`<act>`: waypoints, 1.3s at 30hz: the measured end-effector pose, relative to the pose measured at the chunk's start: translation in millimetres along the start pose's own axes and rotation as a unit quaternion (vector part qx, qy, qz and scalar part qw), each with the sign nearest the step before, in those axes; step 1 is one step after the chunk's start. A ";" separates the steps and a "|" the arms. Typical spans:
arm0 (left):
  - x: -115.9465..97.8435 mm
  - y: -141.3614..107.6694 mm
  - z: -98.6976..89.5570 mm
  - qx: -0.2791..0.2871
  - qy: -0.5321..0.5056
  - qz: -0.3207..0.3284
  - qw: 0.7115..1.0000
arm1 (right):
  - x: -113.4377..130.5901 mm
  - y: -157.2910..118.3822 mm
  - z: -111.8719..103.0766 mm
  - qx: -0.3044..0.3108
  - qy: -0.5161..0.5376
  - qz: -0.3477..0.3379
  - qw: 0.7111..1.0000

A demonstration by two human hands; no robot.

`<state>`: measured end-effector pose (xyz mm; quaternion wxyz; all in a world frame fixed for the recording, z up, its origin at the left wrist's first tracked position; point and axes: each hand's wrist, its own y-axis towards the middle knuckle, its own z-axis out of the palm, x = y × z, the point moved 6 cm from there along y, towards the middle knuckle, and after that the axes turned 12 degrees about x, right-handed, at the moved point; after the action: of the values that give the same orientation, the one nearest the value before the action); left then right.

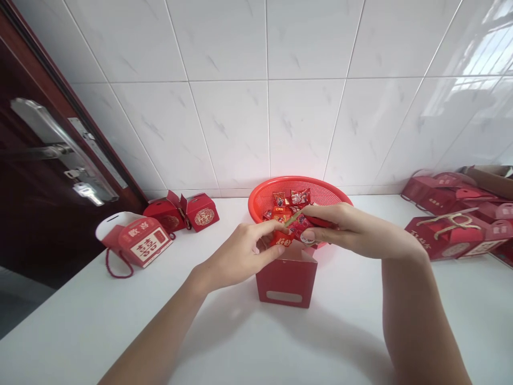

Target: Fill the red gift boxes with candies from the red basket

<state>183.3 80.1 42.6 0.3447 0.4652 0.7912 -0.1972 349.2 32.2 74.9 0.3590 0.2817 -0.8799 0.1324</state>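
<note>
Over an open box (285,282) on the desk (340,337), the left hand (236,247) pinches a red packet (282,239) between narrowed fingers, while the right hand (352,225) has its fingers closed on wrapped sweets (297,228). What the box contains is hidden. Just behind it, a basket (323,193) holds loose sweets (300,197). Side boxes (150,248) stand left; piled boxes (420,235) crowd the right.

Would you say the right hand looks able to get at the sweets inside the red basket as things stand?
Probably yes: the right hand is near the open basket, and the sweets farther back lie uncovered, though that hand seems busy with a packet.
</note>
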 end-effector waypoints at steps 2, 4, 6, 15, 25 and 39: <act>-0.5 0.4 0.3 0.003 -0.003 0.002 1.000 | -0.3 -1.1 -0.2 0.000 0.000 0.002 1.000; -0.9 0.9 0.5 0.009 -0.005 0.000 1.000 | 0.4 -1.4 -0.4 0.002 0.002 -0.003 1.000; -1.4 1.2 0.6 0.017 -0.009 0.000 1.000 | 0.8 -1.2 -0.7 0.002 0.005 -0.009 1.000; -2.6 2.9 3.4 0.053 0.029 0.037 0.997 | 0.1 5.6 0.3 0.014 0.013 -0.030 0.999; -9.1 1.9 6.8 0.084 0.086 0.058 0.991 | -5.8 7.9 -0.2 0.001 -0.013 0.013 1.000; -4.7 1.9 4.7 0.067 0.037 0.048 0.996 | 0.4 8.7 3.4 -0.013 -0.071 0.018 0.997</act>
<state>188.2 75.2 42.9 0.2924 0.5315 0.7652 -0.2156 341.9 37.6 72.4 0.2970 0.2699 -0.9096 0.1076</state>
